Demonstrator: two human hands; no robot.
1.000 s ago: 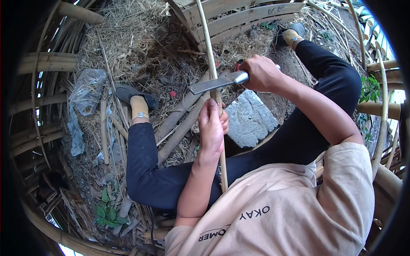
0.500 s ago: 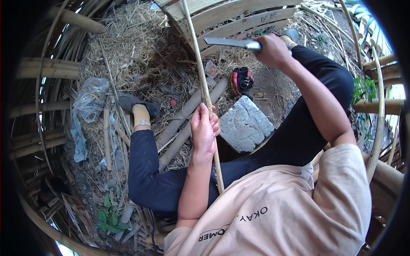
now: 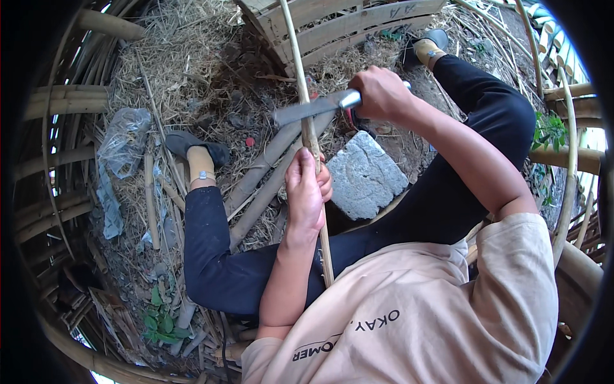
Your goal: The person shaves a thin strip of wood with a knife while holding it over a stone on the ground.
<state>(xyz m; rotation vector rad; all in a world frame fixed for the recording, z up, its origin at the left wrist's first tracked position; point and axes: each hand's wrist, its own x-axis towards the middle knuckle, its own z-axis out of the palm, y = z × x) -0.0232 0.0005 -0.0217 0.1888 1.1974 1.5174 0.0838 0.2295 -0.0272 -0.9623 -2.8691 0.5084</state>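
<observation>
Bamboo strip (image 3: 306,109) — long, thin, pale tan, nearly upright in view, slightly bowed, running from the top edge down to the lap. Gripped mid-length. Knife (image 3: 313,107) — flat grey steel blade, metal ferrule at the handle, held roughly level, blade pointing left. Blade edge crosses the strip and touches it above the grip.

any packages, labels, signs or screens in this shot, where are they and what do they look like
No signs or screens.
Clear plastic bag: crumpled and dusty, lying on the straw at the left, beyond the person's left foot.
Printed lettering: dark characters in two curved rows on the chest of the beige T-shirt, at the bottom of the view.
Pale markings: faint, on a curved wooden slat at the top, too small to make out.
</observation>
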